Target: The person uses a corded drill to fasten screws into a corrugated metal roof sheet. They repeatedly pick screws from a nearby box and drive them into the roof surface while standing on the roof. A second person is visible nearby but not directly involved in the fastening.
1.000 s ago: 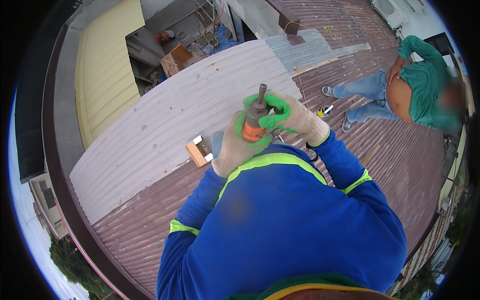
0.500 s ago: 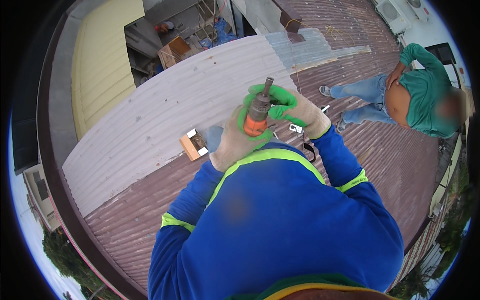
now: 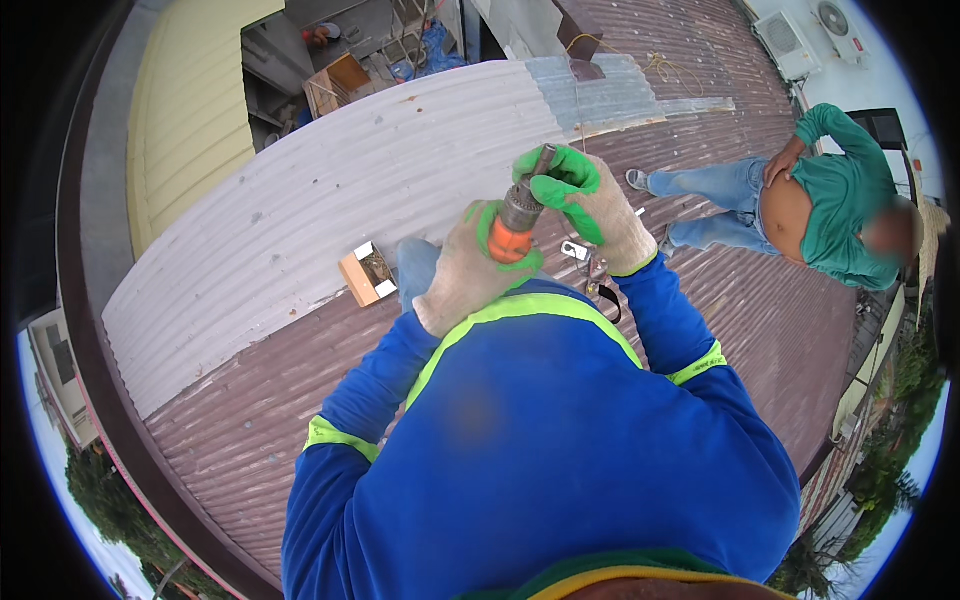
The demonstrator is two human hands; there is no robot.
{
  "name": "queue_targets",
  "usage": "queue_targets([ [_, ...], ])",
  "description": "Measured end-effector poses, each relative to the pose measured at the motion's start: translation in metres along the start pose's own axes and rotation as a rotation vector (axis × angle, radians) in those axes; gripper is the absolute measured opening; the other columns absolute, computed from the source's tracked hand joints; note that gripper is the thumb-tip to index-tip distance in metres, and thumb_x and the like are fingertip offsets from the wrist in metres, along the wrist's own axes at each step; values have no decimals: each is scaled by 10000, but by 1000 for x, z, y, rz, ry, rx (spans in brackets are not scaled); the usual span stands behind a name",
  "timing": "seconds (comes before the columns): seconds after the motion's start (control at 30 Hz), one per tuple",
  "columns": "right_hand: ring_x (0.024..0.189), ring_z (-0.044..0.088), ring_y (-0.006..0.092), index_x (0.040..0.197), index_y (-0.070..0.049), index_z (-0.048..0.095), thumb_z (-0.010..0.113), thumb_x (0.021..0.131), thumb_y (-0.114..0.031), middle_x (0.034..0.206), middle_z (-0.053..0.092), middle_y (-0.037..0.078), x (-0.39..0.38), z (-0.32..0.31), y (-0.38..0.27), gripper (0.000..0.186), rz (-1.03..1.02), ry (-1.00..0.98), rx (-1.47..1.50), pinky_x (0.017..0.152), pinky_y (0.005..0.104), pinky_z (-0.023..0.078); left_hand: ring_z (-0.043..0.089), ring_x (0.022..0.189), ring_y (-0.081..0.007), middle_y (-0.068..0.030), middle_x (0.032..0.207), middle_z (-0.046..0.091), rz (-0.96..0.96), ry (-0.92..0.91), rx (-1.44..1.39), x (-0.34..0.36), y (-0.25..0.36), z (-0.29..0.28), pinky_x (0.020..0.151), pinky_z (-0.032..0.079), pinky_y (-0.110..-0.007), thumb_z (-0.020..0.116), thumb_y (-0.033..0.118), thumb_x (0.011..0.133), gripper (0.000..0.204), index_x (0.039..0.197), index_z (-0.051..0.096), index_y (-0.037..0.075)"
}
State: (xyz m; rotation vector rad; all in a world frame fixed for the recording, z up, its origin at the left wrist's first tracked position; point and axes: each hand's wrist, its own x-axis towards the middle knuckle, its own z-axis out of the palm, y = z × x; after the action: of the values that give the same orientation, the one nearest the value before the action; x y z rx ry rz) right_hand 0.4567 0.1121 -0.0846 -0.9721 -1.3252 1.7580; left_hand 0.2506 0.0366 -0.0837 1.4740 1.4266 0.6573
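My left hand [image 3: 470, 265], in a beige glove with green grip, is closed on an orange drill [image 3: 510, 240] that points up and slightly right. My gloved right hand [image 3: 590, 205] curls its fingers at the drill's metal chuck [image 3: 522, 206] and around the bit [image 3: 546, 160] fitted in it. Below and left of my hands an open cardboard box [image 3: 362, 277] with small metal items lies on the roof. A small white and dark object [image 3: 575, 250] lies just beyond my right wrist, with a dark strap [image 3: 608, 298] near it.
Corrugated roof sheets [image 3: 230, 300] surround me. A person [image 3: 790, 215] in a green top stands at the right. A cluttered sunken opening [image 3: 350, 50] lies beyond the sheets, beside a pale yellow roof [image 3: 185, 120]. Outdoor air-conditioner units [image 3: 785, 45] and a yellow cord [image 3: 660, 65] are farther off.
My right hand has moved up along the chuck toward the bit, and the drill tilts more to the right. The scene has shifted slightly leftward in the view.
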Motion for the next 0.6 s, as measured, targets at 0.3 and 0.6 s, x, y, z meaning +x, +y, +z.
queue_targets([
  [0.3,1220,695,240,1397,44,654,701,1036,-169,1282,746,144,6,-5,15,422,-68,-185,254,1102,398,533,672,980,-253,-118,1141,644,18,-6,10,-2,-6,-1,889,577,-420,927,328,767,642,1237,609,29],
  [0.6,1306,654,264,1484,57,572,655,1076,-192,1367,707,179,5,2,19,485,-71,-192,331,1155,419,498,668,953,-232,-105,1094,643,-21,1,-12,-4,-7,-1,862,570,-415,906,320,775,599,1218,614,42],
])
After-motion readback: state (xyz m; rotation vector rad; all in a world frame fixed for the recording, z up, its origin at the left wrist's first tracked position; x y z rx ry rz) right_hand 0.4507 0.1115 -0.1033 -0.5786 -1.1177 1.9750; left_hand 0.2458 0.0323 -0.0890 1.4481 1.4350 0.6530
